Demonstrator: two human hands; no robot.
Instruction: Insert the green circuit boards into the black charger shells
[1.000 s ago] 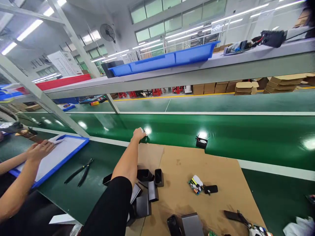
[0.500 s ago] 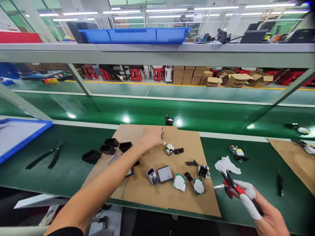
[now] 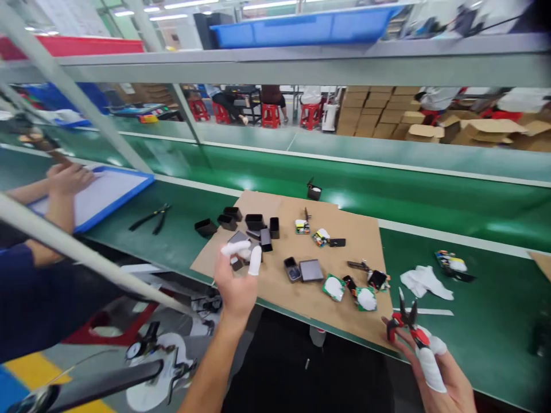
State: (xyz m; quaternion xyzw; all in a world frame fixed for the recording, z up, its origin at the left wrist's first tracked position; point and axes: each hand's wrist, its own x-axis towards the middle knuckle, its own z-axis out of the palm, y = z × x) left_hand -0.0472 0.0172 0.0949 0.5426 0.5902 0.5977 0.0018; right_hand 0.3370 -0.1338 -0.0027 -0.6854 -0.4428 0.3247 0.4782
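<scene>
My left hand (image 3: 236, 278), with white covers on its fingers, is open over the near left of the cardboard sheet (image 3: 275, 295). Close by its fingertips lie grey and black plastic cases (image 3: 266, 239), partly hidden by the fingers. In my right hand (image 3: 439, 367), also with white finger covers, is a pair of red-handled pliers (image 3: 407, 327), jaws spread and pointing up. Between the hands lie a grey case (image 3: 310, 270), an open dark case (image 3: 292, 269) and green circuit boards with white pads (image 3: 334, 287). Farther back are boards with yellow parts (image 3: 321, 237).
Black-handled pliers (image 3: 150, 218) rest on the green bench at left. A co-worker's hand (image 3: 71, 178) is over a blue-edged tray (image 3: 124, 198). A slanted post (image 3: 94, 252) crosses the left side. At right lie a white cloth (image 3: 426, 283) and another board (image 3: 454, 264).
My left hand has drawn back from the sheet's far side toward its near left. The view has swung left, bringing a co-worker's arm into sight. My right hand still holds the pliers.
</scene>
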